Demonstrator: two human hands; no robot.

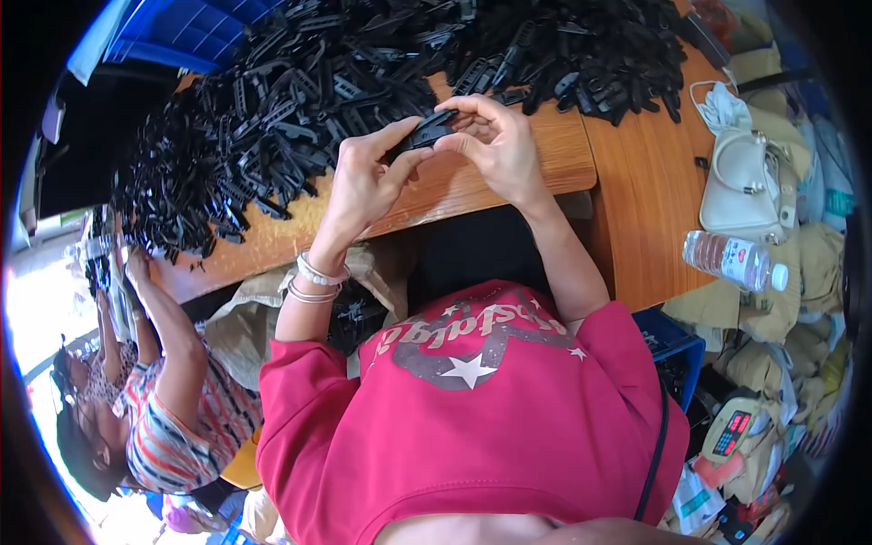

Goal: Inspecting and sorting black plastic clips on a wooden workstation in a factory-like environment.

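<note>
Above wooden table (563,154), left hand (368,177) and right hand (500,145) fingers pinching black plastic clip (425,134).

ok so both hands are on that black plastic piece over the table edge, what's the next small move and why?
Probably press the black plastic piece together between the fingertips. The left hand and right hand both pinch it from opposite sides, held above the wooden table, just clear of the pile of black parts. Whether it is already seated cannot be told.

The plastic parts (363,100) were black on a brown wood-grain worktop (636,173). The sweatshirt (472,427) was red with a white star; the neighbour's shirt (173,436) was striped, the handbag (749,177) white.
</note>
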